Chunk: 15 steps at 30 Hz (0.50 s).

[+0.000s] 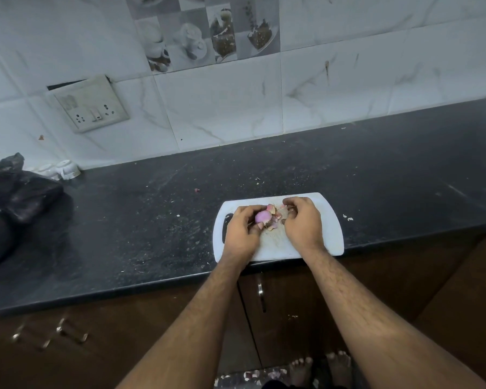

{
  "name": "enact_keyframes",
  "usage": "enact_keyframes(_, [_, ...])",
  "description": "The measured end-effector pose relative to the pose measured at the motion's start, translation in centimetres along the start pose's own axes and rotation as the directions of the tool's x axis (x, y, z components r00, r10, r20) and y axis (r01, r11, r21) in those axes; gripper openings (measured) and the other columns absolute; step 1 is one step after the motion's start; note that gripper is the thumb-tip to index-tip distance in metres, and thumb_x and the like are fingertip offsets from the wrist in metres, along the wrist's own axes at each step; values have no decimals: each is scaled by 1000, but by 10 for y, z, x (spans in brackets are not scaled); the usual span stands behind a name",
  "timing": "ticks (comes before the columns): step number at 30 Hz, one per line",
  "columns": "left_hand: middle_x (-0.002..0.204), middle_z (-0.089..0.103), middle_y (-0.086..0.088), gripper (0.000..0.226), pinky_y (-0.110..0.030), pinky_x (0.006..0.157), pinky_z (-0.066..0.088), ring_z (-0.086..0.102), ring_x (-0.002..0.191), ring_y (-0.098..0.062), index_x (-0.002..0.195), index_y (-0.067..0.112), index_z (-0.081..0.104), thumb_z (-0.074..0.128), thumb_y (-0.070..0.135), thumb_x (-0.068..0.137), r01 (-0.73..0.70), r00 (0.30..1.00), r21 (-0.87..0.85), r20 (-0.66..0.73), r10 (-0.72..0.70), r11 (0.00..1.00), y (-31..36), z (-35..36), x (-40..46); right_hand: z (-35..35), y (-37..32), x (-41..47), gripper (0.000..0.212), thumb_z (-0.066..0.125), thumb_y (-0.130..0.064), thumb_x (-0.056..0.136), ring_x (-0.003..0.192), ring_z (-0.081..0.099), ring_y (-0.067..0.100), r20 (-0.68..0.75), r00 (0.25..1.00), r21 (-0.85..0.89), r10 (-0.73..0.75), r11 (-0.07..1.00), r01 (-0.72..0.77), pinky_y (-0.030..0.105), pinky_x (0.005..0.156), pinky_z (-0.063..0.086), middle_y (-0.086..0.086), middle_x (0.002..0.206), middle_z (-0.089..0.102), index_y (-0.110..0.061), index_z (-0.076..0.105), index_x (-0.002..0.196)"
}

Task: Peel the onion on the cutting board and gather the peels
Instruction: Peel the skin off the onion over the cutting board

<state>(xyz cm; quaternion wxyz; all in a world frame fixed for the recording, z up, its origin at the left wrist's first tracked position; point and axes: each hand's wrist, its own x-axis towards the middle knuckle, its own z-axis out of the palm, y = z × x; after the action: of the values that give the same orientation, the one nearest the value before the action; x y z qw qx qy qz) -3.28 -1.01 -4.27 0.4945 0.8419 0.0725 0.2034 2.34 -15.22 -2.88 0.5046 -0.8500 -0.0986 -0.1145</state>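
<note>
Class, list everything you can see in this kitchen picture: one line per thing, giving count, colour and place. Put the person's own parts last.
Plastic cutting board: one, white, counter's front edge.
Peeled onion: one, pinkish purple, over the board.
Loose onion peels: a small pile, pink-tan, on board between hands.
Stone counter: one, black.
Plastic bag: one, black, counter's far left.
Wall socket plate: one, grey-white, on tiled wall.
Cabinet handle: one, metal, below the counter.
Left hand: one, holds the onion.
Right hand: one, fingers curled at the peels.
</note>
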Motion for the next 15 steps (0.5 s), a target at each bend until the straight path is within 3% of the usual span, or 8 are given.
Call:
enact_keyframes(6, [117, 65, 6, 23, -37, 99, 56, 65, 109, -12, 113, 29, 63, 72, 19, 94, 10, 998, -38, -69, -12, 999, 0, 3, -2, 4, -4, -4, 14, 64, -25, 99, 86, 60, 2, 102, 990, 37, -101, 995, 98, 3, 73, 41, -5, 109, 59, -18, 73, 105])
enact_keyframes(9, [114, 67, 2, 23, -34, 96, 56, 66, 107, -13, 104, 29, 59, 73, 15, 92, 31, 997, -64, -73, -36, 997, 1, 4, -2, 5, -2, -3, 2, 67, -24, 97, 83, 64, 0, 140, 985, 71, -97, 994, 88, 14, 74, 50, -9, 96, 68, -24, 69, 97])
enact_keyframes(11, [111, 69, 3, 23, -25, 92, 56, 67, 105, -9, 101, 27, 59, 74, 12, 92, 28, 997, -77, -76, -34, 997, 3, 4, -4, 5, -2, -4, 6, 66, -22, 98, 83, 67, 0, 168, 982, 77, -84, 994, 71, 19, 76, 53, -12, 89, 72, -23, 72, 100])
enact_keyframes(13, [107, 72, 8, 22, -14, 88, 53, 68, 104, -1, 99, 24, 59, 73, 9, 93, 28, 997, -106, -72, -36, 994, 6, 3, -6, 3, -2, -4, 12, 67, -20, 97, 83, 67, -2, 168, 982, 73, -82, 995, 71, 13, 77, 53, -10, 92, 75, -19, 75, 105])
enact_keyframes(15, [104, 72, 15, 23, -12, 88, 52, 67, 104, 2, 96, 25, 59, 73, 7, 93, 41, 997, -129, -59, -48, 991, 8, 1, -7, 1, -2, -4, 14, 69, -18, 96, 80, 64, -6, 165, 982, 68, -94, 994, 84, 1, 71, 46, -8, 96, 77, -15, 77, 107])
